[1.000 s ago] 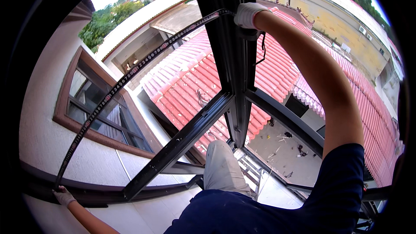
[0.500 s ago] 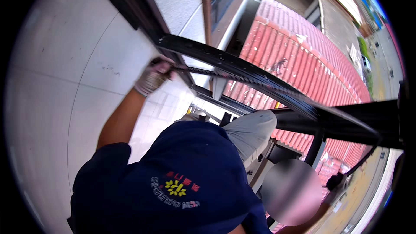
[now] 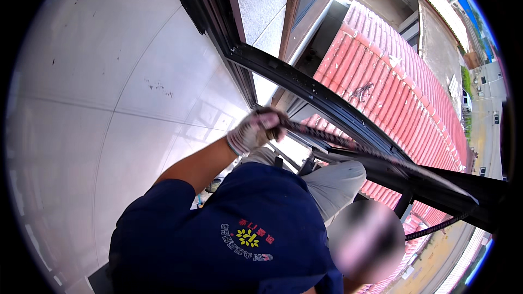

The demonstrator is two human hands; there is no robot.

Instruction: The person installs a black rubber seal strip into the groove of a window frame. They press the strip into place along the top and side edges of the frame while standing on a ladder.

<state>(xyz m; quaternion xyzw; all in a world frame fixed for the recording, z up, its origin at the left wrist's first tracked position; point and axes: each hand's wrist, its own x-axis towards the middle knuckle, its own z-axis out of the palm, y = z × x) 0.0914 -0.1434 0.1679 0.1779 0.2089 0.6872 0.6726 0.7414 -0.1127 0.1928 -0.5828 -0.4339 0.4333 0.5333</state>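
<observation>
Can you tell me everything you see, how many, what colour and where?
Measuring strip: 1, dark with pale marks, middle to right
Frame bars: several, black, upper middle to right
Tiled roof: at least 1, red, right
Window frame: 1, brown, top middle
Large tiles: several, whitish, left
Blue building: at least 1, blue, top right
Shirt: 1, navy, bottom middle
Trouser leg: at least 1, light grey, lower middle
Left hand: 1, pale glove, centre, gripping the strip
Right hand: hidden

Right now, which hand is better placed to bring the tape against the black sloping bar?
Probably left: the left hand has the tape in its grip, near the black sloping bar in this view; the right hand cannot be made out.
</observation>
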